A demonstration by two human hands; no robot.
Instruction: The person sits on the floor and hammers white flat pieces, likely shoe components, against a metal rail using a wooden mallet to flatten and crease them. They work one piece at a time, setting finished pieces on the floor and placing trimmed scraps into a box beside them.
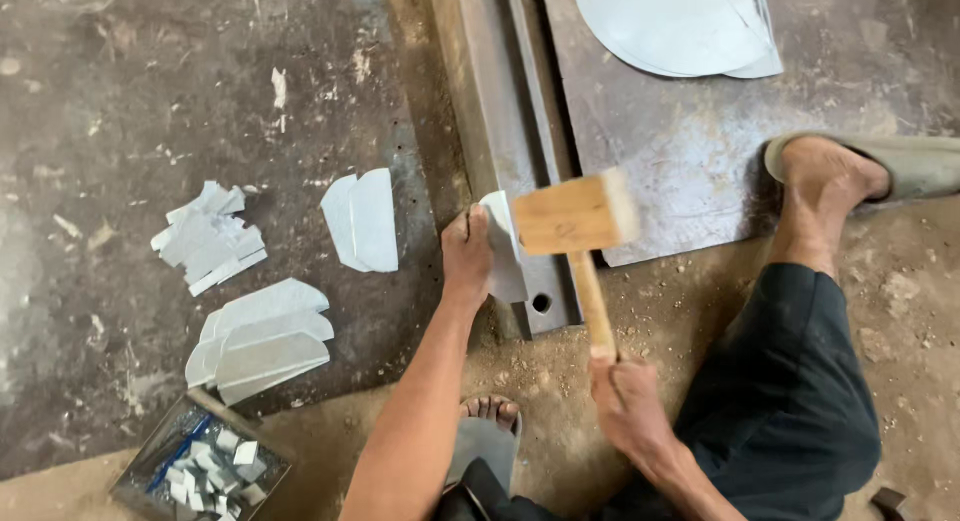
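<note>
At the frame's centre our left hand [466, 253] pinches a small sheet-metal piece [503, 249] against the steel angle bar [500, 131], while our right hand [628, 406] closes around the handle of a wooden mallet [575, 219] raised just above it. Left of centre lie stacks of cut metal blanks [262, 336], and at lower left a shallow tray [150, 461] holds small metal offcuts [215, 471].

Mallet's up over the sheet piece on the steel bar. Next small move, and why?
Probably a short downward strike. The right hand holds the wooden mallet raised just above the pale sheet metal piece, which the left hand pins against the edge of the steel bar. The head looks blurred, and the thumb sits close, so the blow should land clear of it.
</note>
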